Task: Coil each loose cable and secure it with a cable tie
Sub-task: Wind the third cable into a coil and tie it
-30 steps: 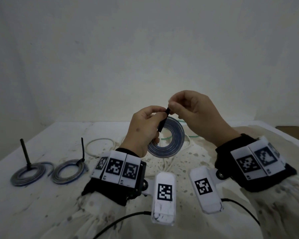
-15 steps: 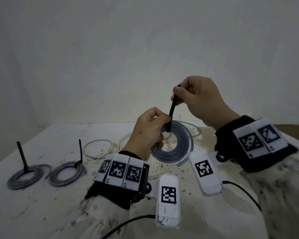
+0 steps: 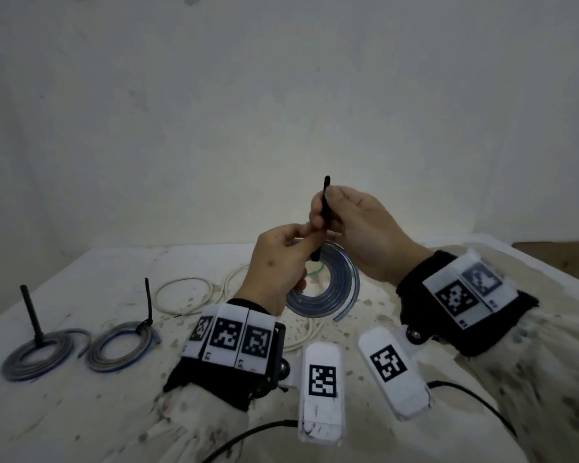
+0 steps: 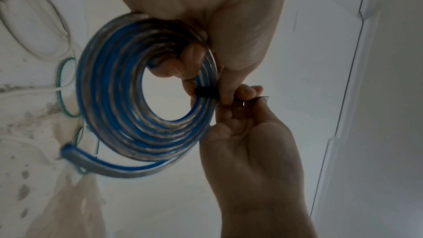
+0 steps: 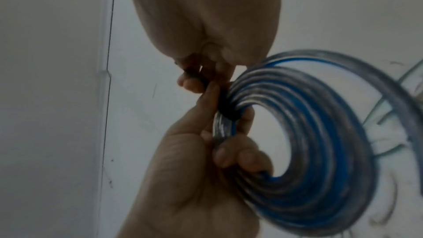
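On the left of the worktop lie two tied coils, each with a black tie tail standing up; near them, loose white cable waits uncoiled. The left hand grips the blue-and-clear coil, held up above the worktop, fingers curled through its middle. The black cable tie now wraps the coil; over the last second its tail has been drawn up through the head, so far more of it stands free. The right hand pinches that tail from the right. Judging by this, the loop is nearly snug and the third coil almost secured.
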